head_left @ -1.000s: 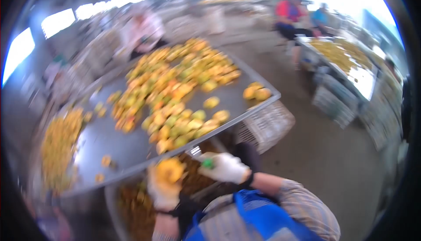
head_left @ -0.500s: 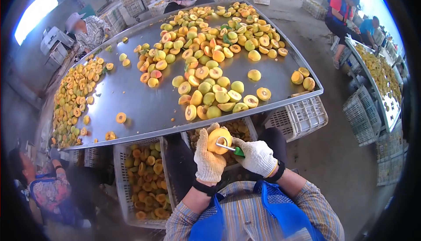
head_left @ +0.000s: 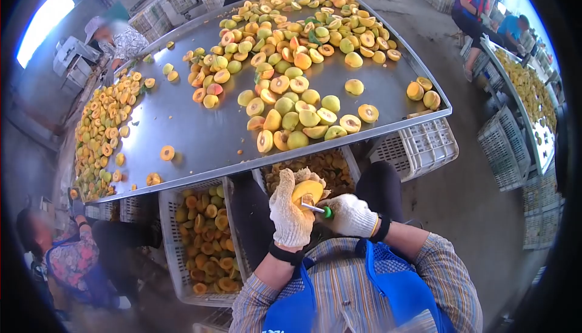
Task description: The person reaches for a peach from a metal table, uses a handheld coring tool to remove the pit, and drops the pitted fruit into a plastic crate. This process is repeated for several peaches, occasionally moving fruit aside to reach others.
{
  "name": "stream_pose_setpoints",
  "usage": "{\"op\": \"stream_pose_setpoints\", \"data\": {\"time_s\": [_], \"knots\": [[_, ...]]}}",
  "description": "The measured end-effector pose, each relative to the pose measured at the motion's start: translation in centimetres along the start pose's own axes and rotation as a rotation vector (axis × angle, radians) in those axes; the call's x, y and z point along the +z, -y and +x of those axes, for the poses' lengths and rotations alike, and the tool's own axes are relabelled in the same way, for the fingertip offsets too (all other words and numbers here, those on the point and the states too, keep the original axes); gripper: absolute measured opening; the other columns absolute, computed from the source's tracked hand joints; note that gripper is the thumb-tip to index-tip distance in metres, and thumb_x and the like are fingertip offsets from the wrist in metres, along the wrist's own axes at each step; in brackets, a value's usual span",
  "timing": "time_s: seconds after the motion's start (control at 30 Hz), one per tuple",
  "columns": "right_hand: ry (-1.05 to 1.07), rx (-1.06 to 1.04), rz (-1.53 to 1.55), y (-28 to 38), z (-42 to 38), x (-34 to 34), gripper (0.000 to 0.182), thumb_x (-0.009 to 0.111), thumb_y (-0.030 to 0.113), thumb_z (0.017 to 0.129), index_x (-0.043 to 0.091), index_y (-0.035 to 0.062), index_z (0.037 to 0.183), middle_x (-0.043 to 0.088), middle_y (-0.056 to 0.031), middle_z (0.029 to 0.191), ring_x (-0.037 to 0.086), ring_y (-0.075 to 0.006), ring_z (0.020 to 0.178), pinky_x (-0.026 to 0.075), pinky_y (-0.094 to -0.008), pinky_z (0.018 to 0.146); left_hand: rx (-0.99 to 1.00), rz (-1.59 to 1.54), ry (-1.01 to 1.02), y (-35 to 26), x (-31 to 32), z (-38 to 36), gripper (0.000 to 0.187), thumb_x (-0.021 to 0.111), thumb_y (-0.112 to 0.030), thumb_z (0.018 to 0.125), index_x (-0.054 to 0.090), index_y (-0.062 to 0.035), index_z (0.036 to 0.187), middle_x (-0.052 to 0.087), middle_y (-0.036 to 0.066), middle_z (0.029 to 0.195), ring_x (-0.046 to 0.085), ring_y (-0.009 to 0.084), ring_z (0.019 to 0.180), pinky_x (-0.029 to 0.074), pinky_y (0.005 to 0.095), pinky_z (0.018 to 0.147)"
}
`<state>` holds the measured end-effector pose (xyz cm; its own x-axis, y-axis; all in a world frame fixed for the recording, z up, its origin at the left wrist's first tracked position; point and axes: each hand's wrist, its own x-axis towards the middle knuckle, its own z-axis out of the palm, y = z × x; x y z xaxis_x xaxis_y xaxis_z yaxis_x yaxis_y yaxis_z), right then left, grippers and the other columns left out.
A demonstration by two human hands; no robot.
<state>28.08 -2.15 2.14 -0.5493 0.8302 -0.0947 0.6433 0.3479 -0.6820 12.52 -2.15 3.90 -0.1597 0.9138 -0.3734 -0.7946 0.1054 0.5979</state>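
Note:
My left hand [head_left: 290, 216], in a white knit glove, is wrapped around a yellow peach half [head_left: 307, 190] above my lap. Closed on the green handle of a pitting knife [head_left: 316, 209] is my gloved right hand [head_left: 351, 216]. The metal end of this tool goes into the cut face of the peach, where its tip is hidden. Just beyond my hands, several cut peach halves [head_left: 291, 118] lie heaped on the metal table [head_left: 209, 145].
A crate [head_left: 171, 245] of peach halves stands by my left leg, and another crate [head_left: 347, 169] holding scraps sits under the table edge. A white crate [head_left: 427, 148] is at the right. Co-workers sit around this table and at another table [head_left: 539, 136].
The peach half has tipped in my left hand, and the tool's loop, visible before, is now sunk in the fruit. My right hand has turned slightly. The view has shifted a little.

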Motion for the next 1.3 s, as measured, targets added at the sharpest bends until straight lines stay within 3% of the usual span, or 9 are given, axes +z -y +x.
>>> {"op": "stream_pose_setpoints", "data": {"time_s": [0.2, 0.4, 0.6, 0.67, 0.8, 0.9, 1.0, 1.07, 1.3], "knots": [[-0.041, -0.047, -0.081, 0.8, 0.3, -0.4, 0.022, 0.074, 0.032, 0.084, 0.075, 0.0109, 0.092, 0.068, -0.0131, 0.070, 0.068, -0.0335, 0.064, 0.055, -0.0393, 0.058, 0.075, 0.176, 0.051, -0.7, 0.2, -0.4, 0.041, 0.056, -0.038, 0.101, 0.065, 0.0013, 0.097, 0.068, 0.018, 0.091, 0.069, 0.0343, 0.088, 0.059, 0.0475, 0.076], [0.516, 0.087, 0.827, -0.5, 0.2, 0.6, 0.023, 0.076, 0.024, 0.084, 0.072, 0.0035, 0.093, 0.065, -0.0052, 0.065, 0.063, -0.0148, 0.055, 0.048, -0.0294, 0.053, -0.190, -0.227, 0.376, -0.5, -0.4, 0.3, 0.043, 0.054, -0.042, 0.100, 0.067, -0.0023, 0.090, 0.068, 0.018, 0.087, 0.068, 0.0360, 0.082, 0.058, 0.0456, 0.073], [0.478, 0.119, 0.850, -1.8, 0.6, 0.3, 0.032, 0.075, 0.023, 0.086, 0.072, 0.0012, 0.108, 0.063, -0.0024, 0.063, 0.059, -0.0100, 0.053, 0.045, -0.0262, 0.051, 0.061, -0.223, 0.030, -4.2, -5.6, 1.8, 0.039, 0.052, -0.043, 0.101, 0.062, -0.0054, 0.098, 0.066, 0.014, 0.088, 0.068, 0.0342, 0.080, 0.060, 0.0467, 0.070], [0.376, 0.345, 0.714, -2.2, 0.6, -0.9, 0.035, 0.075, 0.027, 0.087, 0.071, 0.0018, 0.111, 0.064, -0.0029, 0.061, 0.060, -0.0103, 0.053, 0.046, -0.0265, 0.051, 0.330, 0.060, -0.237, -7.7, -10.2, 0.7, 0.030, 0.061, -0.034, 0.099, 0.063, -0.0041, 0.103, 0.067, 0.012, 0.088, 0.068, 0.0264, 0.071, 0.060, 0.0417, 0.060], [0.341, 0.425, 0.615, -4.4, 1.2, -0.5, 0.038, 0.074, 0.031, 0.087, 0.069, 0.0025, 0.112, 0.064, -0.0040, 0.060, 0.062, -0.0129, 0.051, 0.048, -0.0276, 0.052, 1.095, 1.828, -0.853, -11.7, -14.8, 1.0, 0.042, 0.071, -0.017, 0.086, 0.061, 0.0028, 0.122, 0.068, 0.019, 0.109, 0.064, 0.0371, 0.103, 0.052, 0.0446, 0.093], [0.329, 0.439, 0.470, -3.8, 1.7, 0.0, 0.041, 0.075, 0.038, 0.084, 0.071, 0.0069, 0.111, 0.067, -0.0068, 0.066, 0.064, -0.0137, 0.056, 0.050, -0.0292, 0.056, 1.233, 1.849, -0.421, -10.9, -9.4, 5.7, 0.042, 0.073, -0.020, 0.086, 0.061, -0.0001, 0.121, 0.066, 0.021, 0.117, 0.062, 0.0391, 0.109, 0.049, 0.0462, 0.095], [0.389, 0.470, 0.476, -4.3, 1.8, 1.1, 0.051, 0.077, 0.042, 0.082, 0.069, 0.0151, 0.124, 0.068, -0.0064, 0.070, 0.064, -0.0135, 0.058, 0.051, -0.0299, 0.059, 1.079, 1.840, -0.060, -8.5, -6.9, 13.6, 0.042, 0.072, -0.028, 0.085, 0.062, -0.0076, 0.119, 0.068, 0.016, 0.114, 0.064, 0.0365, 0.105, 0.052, 0.0456, 0.091], [0.462, 0.515, 0.452, -2.6, 1.9, -1.0, 0.052, 0.076, 0.040, 0.083, 0.067, 0.0167, 0.128, 0.065, -0.0048, 0.068, 0.061, -0.0124, 0.056, 0.049, -0.0292, 0.057, 0.572, 1.927, 0.089, -8.2, -4.9, 17.3, 0.052, 0.071, -0.033, 0.082, 0.060, -0.0065, 0.126, 0.066, 0.020, 0.119, 0.063, 0.0382, 0.111, 0.051, 0.0439, 0.096], [0.398, 0.461, 0.394, -2.1, 2.3, -1.9, 0.047, 0.073, 0.039, 0.085, 0.067, 0.0148, 0.125, 0.065, -0.0058, 0.067, 0.063, -0.0132, 0.059, 0.050, -0.0298, 0.060, 0.154, 2.005, 0.097, -9.4, -2.5, 16.8, 0.055, 0.076, -0.029, 0.071, 0.064, -0.0044, 0.119, 0.069, 0.021, 0.109, 0.068, 0.0350, 0.099, 0.053, 0.0411, 0.088]]}}
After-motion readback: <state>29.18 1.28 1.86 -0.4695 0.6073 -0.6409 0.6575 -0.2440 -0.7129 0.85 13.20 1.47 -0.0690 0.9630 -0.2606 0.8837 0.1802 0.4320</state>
